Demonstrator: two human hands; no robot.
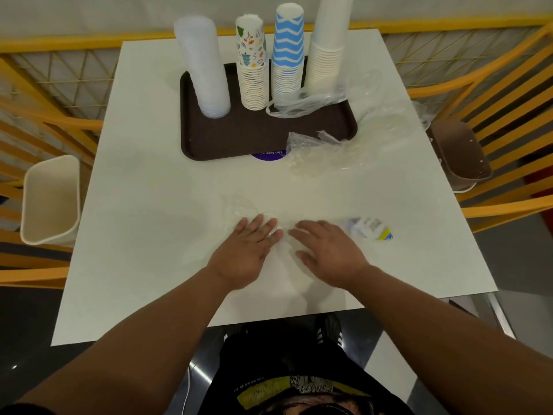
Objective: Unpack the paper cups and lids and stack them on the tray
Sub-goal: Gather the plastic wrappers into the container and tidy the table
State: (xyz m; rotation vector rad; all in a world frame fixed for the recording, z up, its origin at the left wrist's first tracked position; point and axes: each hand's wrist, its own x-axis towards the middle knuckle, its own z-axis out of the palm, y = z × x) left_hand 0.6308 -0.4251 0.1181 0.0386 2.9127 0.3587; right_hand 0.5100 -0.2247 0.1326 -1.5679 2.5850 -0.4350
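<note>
On the white table [149, 235], left hand [245, 253] and right hand [329, 250] press flat, fingers straight, on clear crinkly plastic wrap [284, 244]; cup stacks sit on the dark brown tray [239, 139].

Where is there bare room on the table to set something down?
Bare: the table's left half, between the tray and the left hand. Also the tray's front left corner. Crowded: the right side, strewn with plastic wrap, and under both hands.

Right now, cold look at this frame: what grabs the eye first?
Four tall stacks on the brown tray at the table's far side: clear lids on the left, then floral cups, blue zigzag cups and plain white cups. Nearer, the left hand and right hand press flat on an empty clear plastic wrapper; more crumpled wrappers lie by the tray's right edge.
</note>
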